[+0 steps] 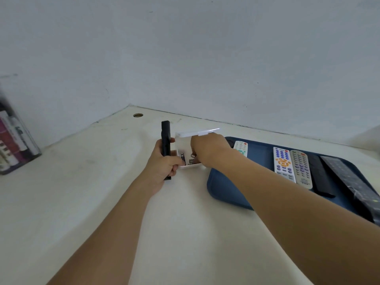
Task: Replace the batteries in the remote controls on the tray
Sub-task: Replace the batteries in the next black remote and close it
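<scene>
Black plastic: a slim black remote (pixel 166 144) is gripped upright in the left hand (pixel 162 167), fingers curled round its lower half, raised over the white desk (pixel 102 192).
Right hand: the right hand (pixel 207 149) is reached down into the small white box (pixel 186 153); its fingertips are hidden inside, so whether anything is pinched can't be told.
Batteries: a few batteries (pixel 183 158) are seen lying loose in the box, right next to the left hand.
Handling guess: the remote is probably light, stiff and a bit slick, best held by its long edges. The batteries are small and likely to roll, best pinched round the middle.
Tray: the blue tray (pixel 222 188) is just right of the box, with 5 more remotes on it, like the white remote with orange buttons (pixel 283 164) and a grey remote (pixel 300 167).
In the way: the box's raised lid (pixel 197 133) sits over the right hand, and the right forearm crosses the tray's near corner.
Off to the side: a clear case (pixel 14 145) is parked far left, well apart.
</scene>
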Demonstrator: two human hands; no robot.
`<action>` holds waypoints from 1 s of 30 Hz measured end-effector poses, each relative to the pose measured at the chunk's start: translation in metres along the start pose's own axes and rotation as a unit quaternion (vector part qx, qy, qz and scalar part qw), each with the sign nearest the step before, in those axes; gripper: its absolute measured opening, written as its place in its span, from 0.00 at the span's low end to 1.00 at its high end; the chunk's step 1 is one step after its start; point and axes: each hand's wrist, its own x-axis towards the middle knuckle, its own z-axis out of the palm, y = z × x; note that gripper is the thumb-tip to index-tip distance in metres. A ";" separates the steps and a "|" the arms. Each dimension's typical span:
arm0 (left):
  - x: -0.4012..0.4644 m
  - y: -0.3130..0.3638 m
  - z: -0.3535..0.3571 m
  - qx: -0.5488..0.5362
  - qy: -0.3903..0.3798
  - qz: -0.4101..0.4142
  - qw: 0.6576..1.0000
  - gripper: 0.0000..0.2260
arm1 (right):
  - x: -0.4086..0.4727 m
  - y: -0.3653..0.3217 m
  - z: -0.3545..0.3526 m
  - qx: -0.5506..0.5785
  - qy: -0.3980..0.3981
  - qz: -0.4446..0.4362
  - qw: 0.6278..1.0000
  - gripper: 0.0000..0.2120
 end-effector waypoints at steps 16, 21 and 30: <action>0.000 -0.006 0.003 0.123 0.130 0.012 0.984 0.10 | -0.068 0.036 0.020 0.879 -0.004 0.083 0.470 0.06; -0.014 -0.009 0.004 0.147 0.153 0.037 0.977 0.11 | -0.098 0.050 0.025 0.964 -0.009 0.130 0.233 0.07; -0.070 0.019 0.036 -0.067 0.170 0.123 0.976 0.01 | -0.142 0.077 0.033 0.949 0.047 0.135 0.280 0.06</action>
